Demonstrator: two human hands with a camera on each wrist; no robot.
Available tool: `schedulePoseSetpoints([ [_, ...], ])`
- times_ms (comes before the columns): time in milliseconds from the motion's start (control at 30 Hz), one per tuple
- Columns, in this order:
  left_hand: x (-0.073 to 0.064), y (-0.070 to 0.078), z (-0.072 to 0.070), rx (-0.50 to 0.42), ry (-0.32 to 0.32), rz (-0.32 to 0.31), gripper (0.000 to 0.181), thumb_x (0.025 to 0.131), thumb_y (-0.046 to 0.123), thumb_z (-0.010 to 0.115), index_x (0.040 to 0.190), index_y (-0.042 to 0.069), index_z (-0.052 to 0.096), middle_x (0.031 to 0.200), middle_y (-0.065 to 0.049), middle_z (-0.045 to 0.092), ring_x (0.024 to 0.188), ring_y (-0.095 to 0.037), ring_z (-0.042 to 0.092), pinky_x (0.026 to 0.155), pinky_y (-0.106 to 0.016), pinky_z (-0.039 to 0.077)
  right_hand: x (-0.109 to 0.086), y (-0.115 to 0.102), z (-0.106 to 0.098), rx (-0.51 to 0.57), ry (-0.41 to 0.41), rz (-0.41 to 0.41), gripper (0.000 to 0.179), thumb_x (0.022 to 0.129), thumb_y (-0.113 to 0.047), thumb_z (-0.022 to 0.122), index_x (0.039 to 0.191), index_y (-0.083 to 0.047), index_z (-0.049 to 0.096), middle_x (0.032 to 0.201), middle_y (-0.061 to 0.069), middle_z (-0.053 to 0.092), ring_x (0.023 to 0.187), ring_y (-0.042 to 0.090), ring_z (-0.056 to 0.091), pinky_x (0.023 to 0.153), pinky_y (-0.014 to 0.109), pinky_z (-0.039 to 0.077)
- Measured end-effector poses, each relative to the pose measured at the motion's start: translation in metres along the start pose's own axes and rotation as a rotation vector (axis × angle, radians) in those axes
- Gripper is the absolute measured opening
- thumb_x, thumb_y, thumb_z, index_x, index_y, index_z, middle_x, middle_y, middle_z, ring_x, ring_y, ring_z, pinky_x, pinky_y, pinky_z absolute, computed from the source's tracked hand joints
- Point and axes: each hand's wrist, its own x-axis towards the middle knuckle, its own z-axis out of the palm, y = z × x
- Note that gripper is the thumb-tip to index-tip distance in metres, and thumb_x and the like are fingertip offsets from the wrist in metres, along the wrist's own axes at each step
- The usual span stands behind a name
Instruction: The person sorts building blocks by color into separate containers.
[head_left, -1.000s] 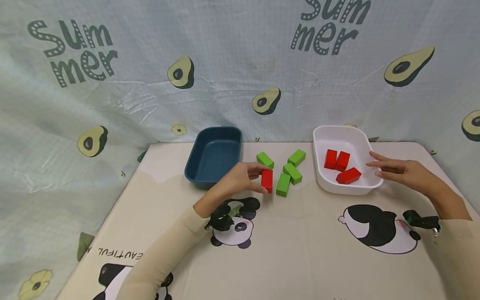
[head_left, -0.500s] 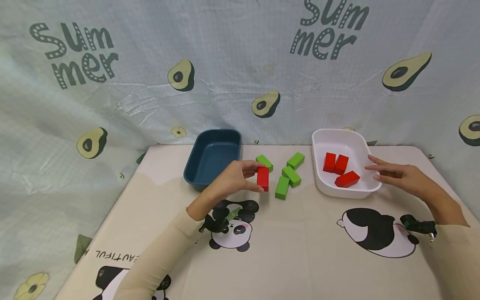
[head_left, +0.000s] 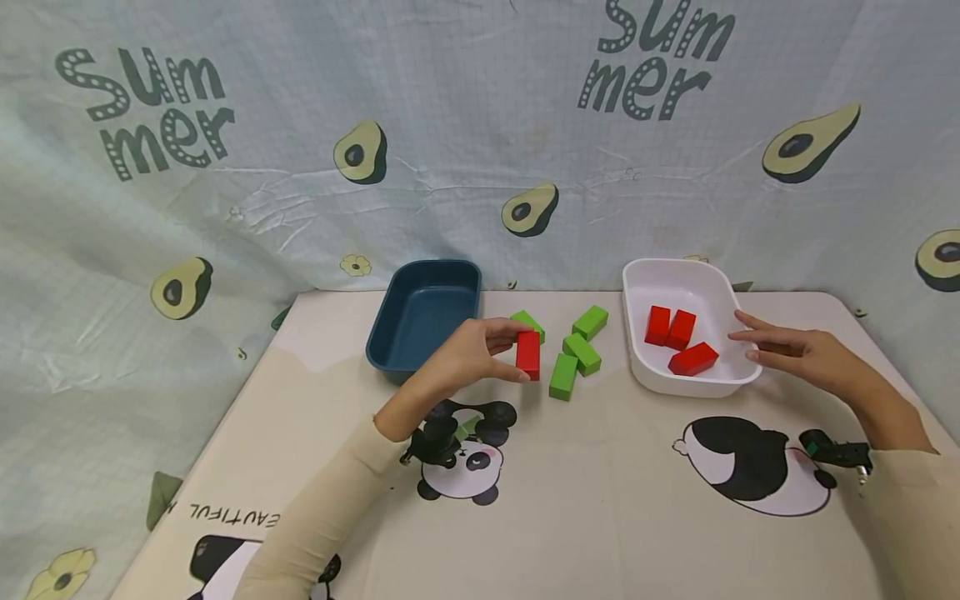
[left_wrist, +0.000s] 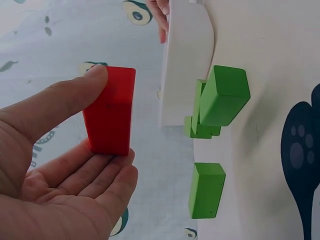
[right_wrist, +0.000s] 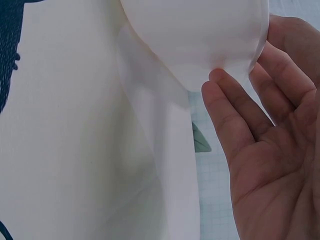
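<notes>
In the head view my left hand holds a red block between thumb and fingertips, just left of several green blocks. Seen from the left wrist, the thumb presses one face of this red block and the fingertips are at its lower end. My right hand is at the right side of a white bin, its fingers fairly straight. From the right wrist, fingertips of the right hand touch the bin's outer wall. Three red blocks lie in that bin.
A dark blue bin stands at the back, left of the green blocks, with nothing visible inside. Behind the table hangs a patterned cloth. The pale tablecloth has printed pandas.
The left hand has shifted slightly left and up with the red block, away from the nearest green block. The right hand stays at the white bin. The head view has tilted slightly.
</notes>
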Motion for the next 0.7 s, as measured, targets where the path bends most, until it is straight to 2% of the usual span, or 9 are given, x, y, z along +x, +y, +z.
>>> schedulePoseSetpoints([
  [233, 0.002, 0.004, 0.002, 0.014, 0.005, 0.018, 0.065, 0.078, 0.002, 0.087, 0.137, 0.007, 0.063, 0.144, -0.010, 0.059, 0.133, -0.027, 0.057, 0.108, -0.033, 0.048, 0.000, 0.000, 0.000, -0.001, 0.003, -0.008, 0.047, 0.100, -0.038, 0.064, 0.139, -0.012, 0.062, 0.162, -0.015, 0.028, 0.147, 0.053, 0.022, 0.098, 0.084, 0.028],
  [700, 0.007, 0.013, 0.011, 0.000, -0.012, 0.066, 0.064, 0.078, 0.004, 0.088, 0.137, 0.008, 0.064, 0.139, -0.008, 0.062, 0.131, -0.024, 0.058, 0.109, -0.031, 0.047, -0.001, 0.001, 0.000, 0.007, 0.000, -0.010, 0.047, 0.100, -0.038, 0.063, 0.139, -0.011, 0.062, 0.161, -0.017, 0.027, 0.147, 0.054, 0.022, 0.097, 0.084, 0.028],
])
